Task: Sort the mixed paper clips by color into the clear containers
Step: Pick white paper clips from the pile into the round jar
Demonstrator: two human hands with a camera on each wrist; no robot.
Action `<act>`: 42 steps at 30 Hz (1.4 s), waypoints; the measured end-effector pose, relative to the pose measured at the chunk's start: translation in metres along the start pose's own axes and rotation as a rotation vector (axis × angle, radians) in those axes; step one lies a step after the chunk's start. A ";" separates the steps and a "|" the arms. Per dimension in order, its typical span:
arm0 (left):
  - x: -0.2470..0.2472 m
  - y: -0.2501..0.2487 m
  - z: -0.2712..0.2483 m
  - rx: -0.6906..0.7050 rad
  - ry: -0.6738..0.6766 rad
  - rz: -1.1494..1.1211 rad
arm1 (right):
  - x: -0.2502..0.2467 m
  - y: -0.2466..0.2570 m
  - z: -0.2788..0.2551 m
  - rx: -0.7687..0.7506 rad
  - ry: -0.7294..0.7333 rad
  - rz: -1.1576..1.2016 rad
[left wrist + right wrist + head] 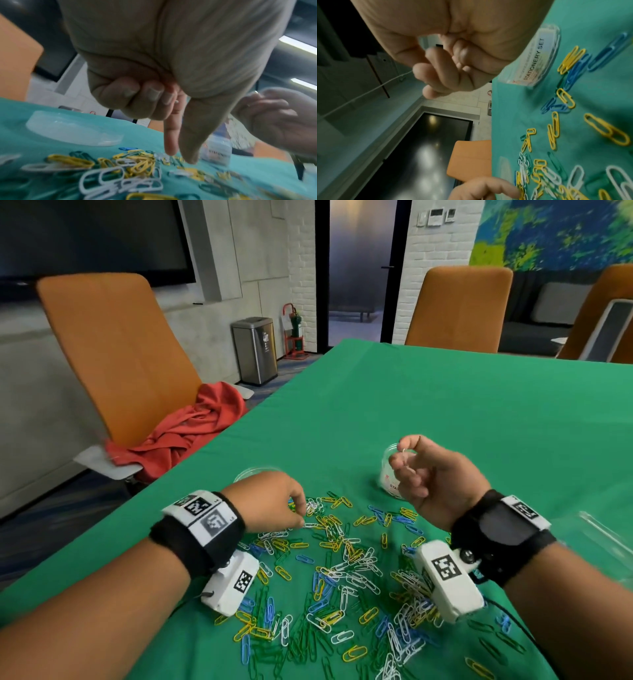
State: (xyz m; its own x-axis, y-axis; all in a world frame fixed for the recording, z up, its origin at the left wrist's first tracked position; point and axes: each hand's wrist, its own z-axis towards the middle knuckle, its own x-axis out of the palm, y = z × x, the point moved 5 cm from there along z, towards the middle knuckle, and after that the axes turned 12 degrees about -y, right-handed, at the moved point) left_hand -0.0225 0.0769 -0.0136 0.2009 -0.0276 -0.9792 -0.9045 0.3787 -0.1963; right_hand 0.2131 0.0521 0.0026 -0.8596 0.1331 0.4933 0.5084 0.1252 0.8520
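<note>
Mixed paper clips in white, yellow, blue and green lie scattered over the green cloth. My left hand is low over the pile's far edge. Its forefinger and thumb point down, tips slightly apart, beside a white clip, and its other fingers are curled in. My right hand is raised and pinches a thin white paper clip above a clear jar labelled "STATIONERY SET". In the right wrist view the right hand is curled and hides the clip.
A shallow clear lid or dish lies just beyond my left hand. Another clear container sits at the right edge. The table's left edge runs diagonally past an orange chair holding a red cloth. Bare green cloth stretches beyond the jar.
</note>
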 end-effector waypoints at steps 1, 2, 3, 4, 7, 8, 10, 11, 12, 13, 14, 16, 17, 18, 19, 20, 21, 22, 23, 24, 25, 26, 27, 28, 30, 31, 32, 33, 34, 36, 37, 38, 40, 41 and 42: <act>0.002 -0.004 0.000 0.009 0.022 0.046 | 0.000 -0.002 0.002 0.016 -0.006 -0.002; 0.003 -0.009 0.000 0.020 0.040 0.079 | -0.001 -0.005 0.003 0.030 -0.015 -0.031; 0.004 -0.013 0.000 0.032 0.057 0.107 | -0.001 -0.008 0.005 0.046 -0.026 -0.089; 0.005 -0.017 -0.001 0.044 0.072 0.128 | -0.002 -0.011 0.007 0.063 -0.046 -0.184; 0.006 -0.019 -0.002 0.046 0.093 0.151 | -0.005 -0.011 0.008 -0.042 -0.043 -0.826; 0.004 -0.016 -0.002 0.027 0.083 0.127 | -0.004 -0.008 0.006 -0.142 0.008 -1.148; 0.000 -0.007 0.000 -0.018 0.053 0.063 | 0.000 -0.005 -0.002 -0.356 0.142 -1.691; -0.001 -0.002 0.000 -0.069 0.031 -0.019 | 0.000 -0.005 -0.007 -0.394 0.182 -1.838; -0.001 0.000 -0.002 -0.102 0.052 -0.112 | -0.004 -0.004 -0.010 -0.388 0.203 -1.919; -0.003 0.002 -0.005 -0.183 0.094 -0.326 | -0.009 -0.004 -0.014 -0.359 0.213 -1.954; -0.003 0.002 -0.008 -0.272 0.114 -0.591 | -0.014 -0.003 -0.018 -0.321 0.223 -1.962; -0.008 0.004 -0.017 -0.348 0.076 -0.976 | -0.022 0.001 -0.025 -0.278 0.233 -1.956; -0.006 0.006 -0.021 -0.388 0.069 -1.134 | -0.025 0.003 -0.028 -0.278 0.236 -1.958; -0.007 0.004 -0.026 -0.400 0.053 -1.244 | -0.025 0.004 -0.031 -0.286 0.241 -1.964; -0.007 0.003 -0.028 -0.400 0.039 -1.335 | -0.025 0.003 -0.033 -0.297 0.246 -1.963; -0.007 0.001 -0.030 -0.400 0.037 -1.420 | -0.025 0.000 -0.035 -0.297 0.246 -1.958; -0.006 -0.002 -0.032 -0.401 0.048 -1.492 | -0.024 -0.004 -0.037 -0.294 0.251 -1.955; -0.006 -0.005 -0.033 -0.409 0.072 -1.555 | -0.024 -0.008 -0.040 -0.286 0.259 -1.960; -0.004 -0.006 -0.034 -0.417 0.092 -1.608 | -0.025 -0.012 -0.043 -0.280 0.264 -1.974; -0.002 -0.008 -0.034 -0.425 0.115 -1.653 | -0.026 -0.014 -0.045 -0.285 0.260 -1.996; 0.000 -0.010 -0.035 -0.426 0.139 -1.689 | -0.028 -0.015 -0.046 -0.303 0.243 -2.023; 0.002 -0.012 -0.035 -0.433 0.165 -1.705 | -0.032 -0.013 -0.047 -0.325 0.213 -2.054; 0.004 -0.016 -0.034 -0.430 0.190 -1.675 | -0.036 -0.011 -0.047 -0.335 0.177 -2.081; 0.007 -0.019 -0.033 -0.413 0.202 -1.576 | -0.041 -0.009 -0.046 -0.326 0.145 -2.103; 0.012 -0.027 -0.030 -0.291 0.182 -1.103 | -0.048 -0.009 -0.045 -0.267 0.110 -2.124; 0.013 -0.033 -0.028 -0.185 0.164 -0.773 | -0.051 -0.010 -0.045 -0.243 0.106 -2.117; 0.014 -0.040 -0.026 -0.057 0.144 -0.465 | -0.053 -0.012 -0.045 -0.229 0.104 -2.106; 0.016 -0.048 -0.024 0.043 0.133 -0.234 | -0.054 -0.013 -0.044 -0.222 0.103 -2.092; 0.016 -0.055 -0.024 0.090 0.121 -0.093 | -0.055 -0.013 -0.043 -0.218 0.101 -2.078; 0.017 -0.063 -0.023 0.131 0.114 0.035 | -0.057 -0.013 -0.044 -0.220 0.095 -2.048; 0.017 -0.068 -0.023 0.157 0.115 0.070 | -0.058 -0.013 -0.045 -0.234 0.097 -2.042; 0.018 -0.072 -0.023 0.184 0.115 0.096 | -0.058 -0.012 -0.045 -0.258 0.102 -2.043; 0.017 -0.077 -0.023 0.239 0.107 0.128 | -0.058 -0.010 -0.048 -0.305 0.108 -2.032; 0.017 -0.077 -0.023 0.253 0.105 0.132 | -0.059 -0.008 -0.049 -0.318 0.100 -2.008; 0.016 -0.075 -0.023 0.255 0.107 0.128 | -0.059 -0.003 -0.049 -0.326 0.086 -1.974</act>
State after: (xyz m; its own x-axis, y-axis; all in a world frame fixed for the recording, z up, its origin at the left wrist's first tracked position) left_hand 0.0403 0.0268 -0.0161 0.0387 -0.0572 -0.9976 -0.7936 0.6050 -0.0655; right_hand 0.2596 -0.0045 -0.0206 -0.1231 0.0215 -0.9922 -0.9831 -0.1389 0.1190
